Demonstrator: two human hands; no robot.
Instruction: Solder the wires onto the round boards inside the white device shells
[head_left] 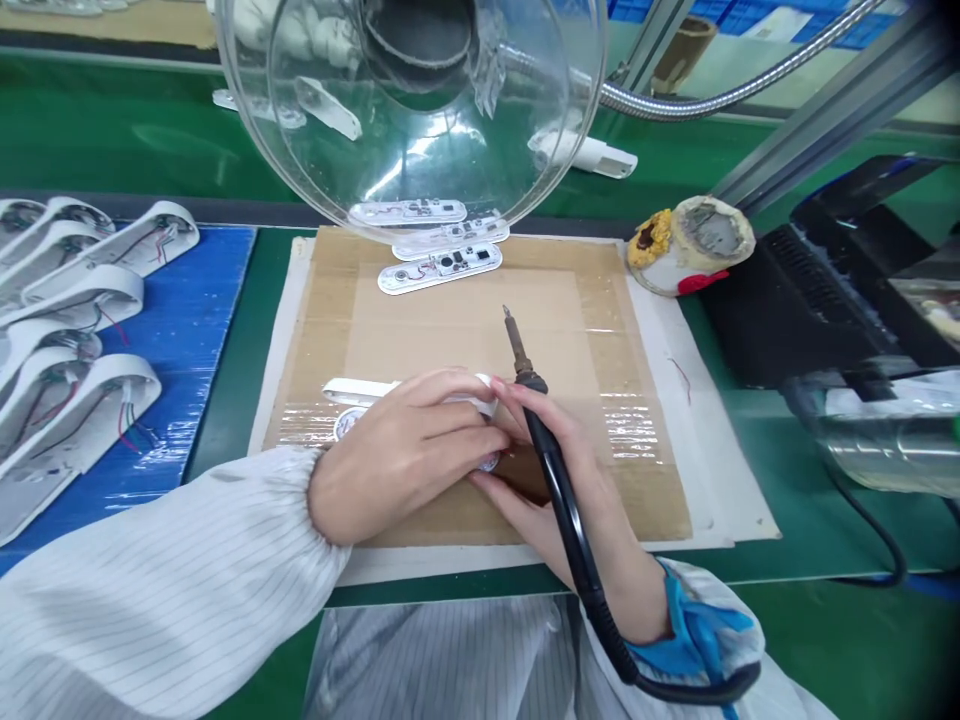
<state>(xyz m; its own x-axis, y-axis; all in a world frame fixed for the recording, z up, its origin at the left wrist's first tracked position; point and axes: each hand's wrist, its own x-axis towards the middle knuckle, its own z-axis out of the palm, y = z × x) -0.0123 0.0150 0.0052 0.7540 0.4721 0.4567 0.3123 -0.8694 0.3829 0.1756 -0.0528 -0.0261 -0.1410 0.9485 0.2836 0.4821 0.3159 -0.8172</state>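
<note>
My left hand (412,450) is closed around a slim white plastic casing (358,391), whose left end sticks out past my knuckles. Under it a small round part (346,422) shows beside the casing; my fingers hide most of both. A black-handled soldering iron (559,480) lies across my right hand (600,500), its bare tip pointing up and away from the casing. The thumb and fingertips of that hand also meet the right end of the casing. Several white strips with circuit boards (441,268) rest just beyond, on the cardboard (480,335).
A clear plastic hood (300,170) on a flexible duct overhangs the back of the cardboard. On a blue mat (217,330) at left lie several white curved shells (97,400) with loose wires. At right stand a round tin (712,240) with yellow sponge and a black box (765,300).
</note>
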